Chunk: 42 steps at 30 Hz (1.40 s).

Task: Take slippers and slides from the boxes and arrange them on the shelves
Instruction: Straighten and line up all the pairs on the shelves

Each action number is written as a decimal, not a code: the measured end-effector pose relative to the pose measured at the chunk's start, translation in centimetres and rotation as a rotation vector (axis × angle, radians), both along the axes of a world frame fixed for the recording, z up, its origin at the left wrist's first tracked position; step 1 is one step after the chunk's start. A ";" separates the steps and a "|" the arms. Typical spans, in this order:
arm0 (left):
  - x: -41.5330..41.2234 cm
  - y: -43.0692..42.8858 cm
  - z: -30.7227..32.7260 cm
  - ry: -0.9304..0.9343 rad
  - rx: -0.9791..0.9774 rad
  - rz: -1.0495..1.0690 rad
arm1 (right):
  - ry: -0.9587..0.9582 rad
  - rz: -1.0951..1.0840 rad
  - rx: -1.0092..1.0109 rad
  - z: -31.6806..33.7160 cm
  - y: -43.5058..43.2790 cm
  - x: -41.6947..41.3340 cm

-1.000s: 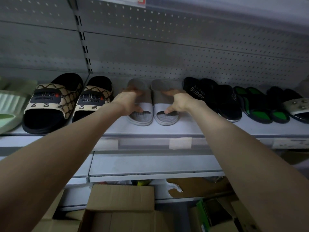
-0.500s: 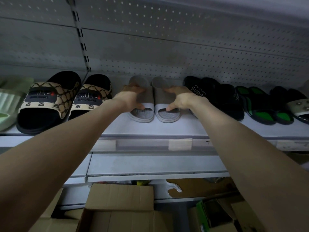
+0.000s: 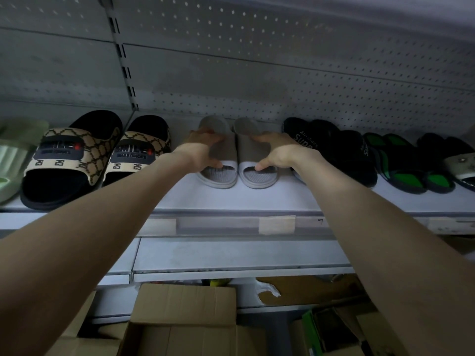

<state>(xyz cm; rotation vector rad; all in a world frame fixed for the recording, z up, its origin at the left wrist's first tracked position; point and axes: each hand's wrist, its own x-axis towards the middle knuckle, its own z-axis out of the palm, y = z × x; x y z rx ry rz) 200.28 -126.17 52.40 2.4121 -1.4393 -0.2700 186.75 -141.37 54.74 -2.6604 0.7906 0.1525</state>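
A pair of grey slippers with white front bands stands side by side on the white shelf [image 3: 231, 199], toes toward me. My left hand [image 3: 199, 152] grips the left grey slipper [image 3: 221, 173] over its strap, thumb at the toe opening. My right hand [image 3: 277, 152] grips the right grey slipper [image 3: 257, 176] the same way. Both arms reach forward from the bottom corners.
Left of the pair stand two black-and-tan patterned slides [image 3: 74, 160] and a pale green slide [image 3: 12, 160]. To the right are black slides [image 3: 336, 150], black-and-green slides [image 3: 401, 165] and another dark pair [image 3: 457, 160]. Open cardboard boxes [image 3: 180, 319] sit below the shelves.
Both hands and the grey pair have slid slightly deeper onto the shelf; the camera view has shifted a little. The grips are unchanged.
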 end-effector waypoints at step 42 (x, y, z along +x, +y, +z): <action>-0.8 6.9 8.5 0.060 0.101 0.068 | 0.134 0.110 -0.132 8.8 5.8 0.9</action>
